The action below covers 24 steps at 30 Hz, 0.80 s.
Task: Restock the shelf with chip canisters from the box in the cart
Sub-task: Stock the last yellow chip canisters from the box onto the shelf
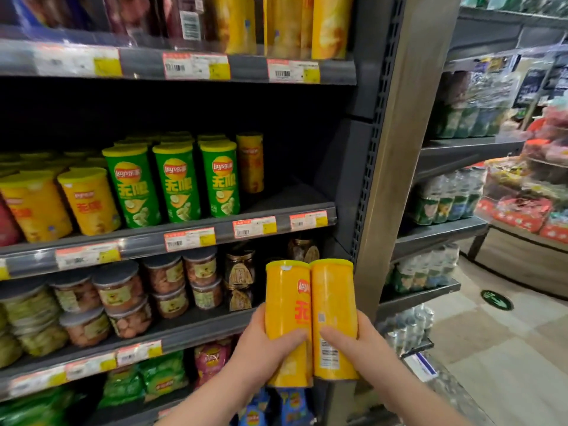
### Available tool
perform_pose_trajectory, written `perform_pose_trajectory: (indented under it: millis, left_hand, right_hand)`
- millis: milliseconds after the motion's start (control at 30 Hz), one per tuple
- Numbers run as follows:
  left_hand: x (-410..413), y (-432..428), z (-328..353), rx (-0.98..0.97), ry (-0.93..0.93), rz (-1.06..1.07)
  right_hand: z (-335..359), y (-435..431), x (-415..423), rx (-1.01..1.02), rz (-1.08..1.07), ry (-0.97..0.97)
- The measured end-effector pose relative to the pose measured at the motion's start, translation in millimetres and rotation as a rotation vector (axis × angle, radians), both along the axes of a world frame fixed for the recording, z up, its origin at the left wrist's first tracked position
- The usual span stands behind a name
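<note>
Two yellow chip canisters stand upright side by side in front of me, below the chip shelf. My left hand [261, 342] grips the left yellow canister [287, 299]. My right hand [353, 342] grips the right yellow canister [333, 296]. The two canisters touch each other. On the chip shelf [276, 207] stand green canisters [176, 182], yellow canisters [89, 201] further left, and one yellow canister [250, 162] set back at the right. The right end of that shelf is bare. The box and the cart are out of view.
A shelf above holds tall yellow canisters [329, 26]. Below the chip shelf are round snack tubs [120, 290] and, lower, chip bags [163, 373]. A grey upright post [390, 179] ends the shelving; an aisle with more shelves [445, 235] lies to the right.
</note>
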<state>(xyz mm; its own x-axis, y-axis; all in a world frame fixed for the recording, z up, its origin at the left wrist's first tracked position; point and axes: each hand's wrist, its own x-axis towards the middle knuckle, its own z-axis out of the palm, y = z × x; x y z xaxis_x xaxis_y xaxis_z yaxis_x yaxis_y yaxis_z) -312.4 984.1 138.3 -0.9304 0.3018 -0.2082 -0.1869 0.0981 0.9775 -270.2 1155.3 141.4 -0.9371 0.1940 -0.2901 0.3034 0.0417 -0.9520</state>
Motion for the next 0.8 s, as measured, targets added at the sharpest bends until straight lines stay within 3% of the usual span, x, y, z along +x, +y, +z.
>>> perform_pose_trajectory:
  millis: [800]
  left_hand:
    - [-196, 7, 68, 0.164, 0.304, 0.016]
  right_hand:
    - [91, 6, -226, 0.117, -0.162, 0.364]
